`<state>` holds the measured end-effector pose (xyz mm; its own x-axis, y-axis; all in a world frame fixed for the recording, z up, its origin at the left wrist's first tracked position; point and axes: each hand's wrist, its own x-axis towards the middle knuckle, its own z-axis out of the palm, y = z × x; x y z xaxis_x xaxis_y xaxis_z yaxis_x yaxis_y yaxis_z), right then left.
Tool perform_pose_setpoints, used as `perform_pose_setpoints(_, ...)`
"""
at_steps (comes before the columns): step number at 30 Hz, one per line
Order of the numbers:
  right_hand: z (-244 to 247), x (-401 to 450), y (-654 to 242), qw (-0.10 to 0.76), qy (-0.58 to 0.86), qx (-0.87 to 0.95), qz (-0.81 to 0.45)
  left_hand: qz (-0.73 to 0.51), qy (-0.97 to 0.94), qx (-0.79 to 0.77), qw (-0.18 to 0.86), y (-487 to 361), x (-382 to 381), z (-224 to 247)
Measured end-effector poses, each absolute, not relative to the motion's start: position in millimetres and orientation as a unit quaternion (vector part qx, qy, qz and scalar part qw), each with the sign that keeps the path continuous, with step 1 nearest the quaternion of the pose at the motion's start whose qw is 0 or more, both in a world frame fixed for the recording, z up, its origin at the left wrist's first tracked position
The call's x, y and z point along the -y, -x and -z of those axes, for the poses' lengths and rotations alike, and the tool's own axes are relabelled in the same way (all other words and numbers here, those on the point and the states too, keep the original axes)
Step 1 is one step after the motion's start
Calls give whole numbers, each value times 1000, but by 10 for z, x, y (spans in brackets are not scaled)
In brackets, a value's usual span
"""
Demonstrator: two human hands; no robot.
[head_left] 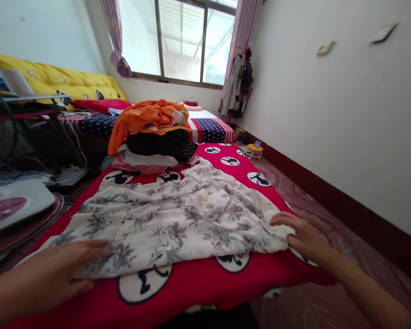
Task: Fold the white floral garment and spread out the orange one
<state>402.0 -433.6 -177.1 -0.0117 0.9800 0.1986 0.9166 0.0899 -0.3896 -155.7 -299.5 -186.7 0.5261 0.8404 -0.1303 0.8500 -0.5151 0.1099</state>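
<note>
Left hand (71,265) loose, fingers extended on flowered cloth (164,224). Right hand (303,237) at the cloth's right end, fingers bent; can't tell if pinching. Cloth lies spread along near edge of red cover (192,292); clothes pile (154,137) beyond, by left edge.

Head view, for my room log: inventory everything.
Floral cloth: 1, white and grey, foreground
Clothes pile: 1, orange over black, beyond cloth
Cover: 1, red, beneath both
Bedding: 1, multicoloured, behind pile
Backrest: 1, yellow, back left
Stand: 1, dark, left
Window: 1, dark-framed, centre back
Curtains: 2, pink, flanking window
Hanging clothes: several, grey, black, right of window
Stool: 1, yellow, right of bedding
Wall fittings: 2, white, right wall
Left hand: 1, bare, cloth's left
Right hand: 1, bare, cloth's right
</note>
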Motion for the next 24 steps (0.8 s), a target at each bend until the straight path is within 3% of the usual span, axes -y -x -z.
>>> perform_pose_setpoints(4,1757,3872,-3734,301,699,643,-89,-71,-887,-430,149,781,2831,1562)
perform_pose_setpoints(10,2160,3313,-3353,274,752,595,-78,-255,-876,-351,208,-699,2509,1710)
perform_pose_setpoints(16,2374,3310,-3334,332,767,548,-32,-175,-901,-368,147,-1618,2384,1863)
perform_pose_setpoints(24,2377,3347,-3334,413,755,509,-4,-119,-877,-435,169,-1750,2041,1940)
